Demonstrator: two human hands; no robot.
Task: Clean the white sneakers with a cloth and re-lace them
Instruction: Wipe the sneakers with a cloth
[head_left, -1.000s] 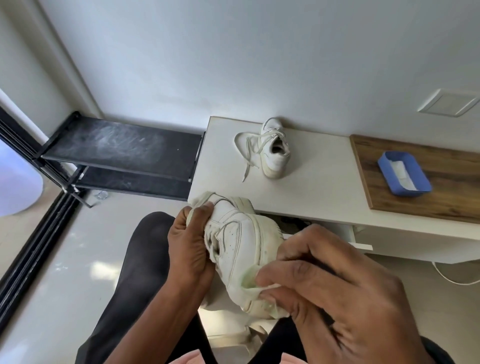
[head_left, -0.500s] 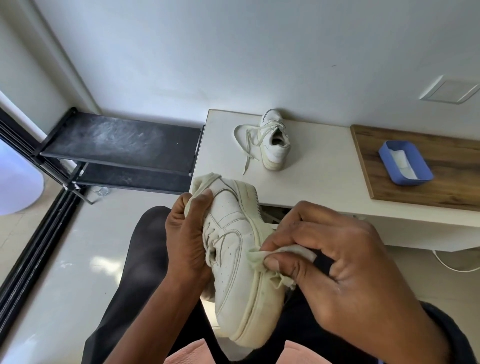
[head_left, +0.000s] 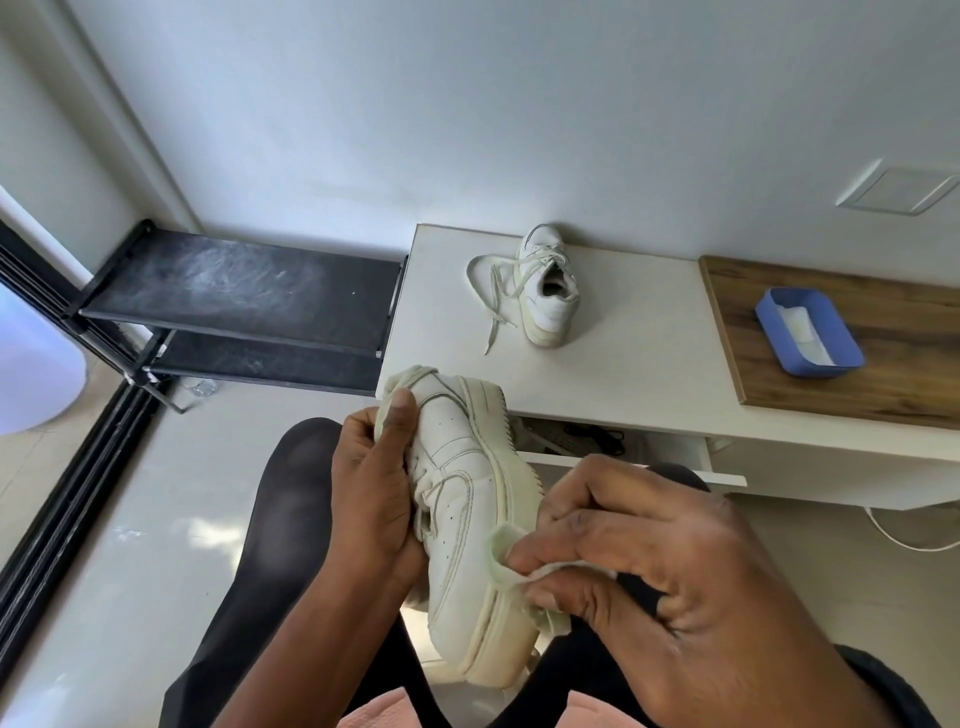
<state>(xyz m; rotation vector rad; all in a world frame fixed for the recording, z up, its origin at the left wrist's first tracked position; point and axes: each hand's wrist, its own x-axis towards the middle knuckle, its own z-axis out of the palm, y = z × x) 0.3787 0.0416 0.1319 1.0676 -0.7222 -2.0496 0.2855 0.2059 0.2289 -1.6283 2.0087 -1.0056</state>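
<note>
Closest to me, my right hand (head_left: 675, 582) has its fingers curled tight around the pale cloth (head_left: 500, 550), pinching it against the rubber sidewall of the sneaker (head_left: 467, 525) I hold over my lap. My left hand (head_left: 371, 499) grips the same shoe from the lace side, thumb pressed on the upper near the far end. The shoe seems light, with a stiff thick sole and a softer leather-like upper that would give under a squeeze, so I judge the firm sole edge and the heel the best places to hold while I rub. The smooth upper may slide in my palm. The cloth is thin and limp and has to stay bunched at my fingertips. Further off, the second sneaker (head_left: 550, 306) stands on the white table (head_left: 623, 384), its loose laces (head_left: 492, 291) trailing beside it. Beyond it to the right, a blue tray (head_left: 826, 358) sits on a wooden board (head_left: 893, 384).
</note>
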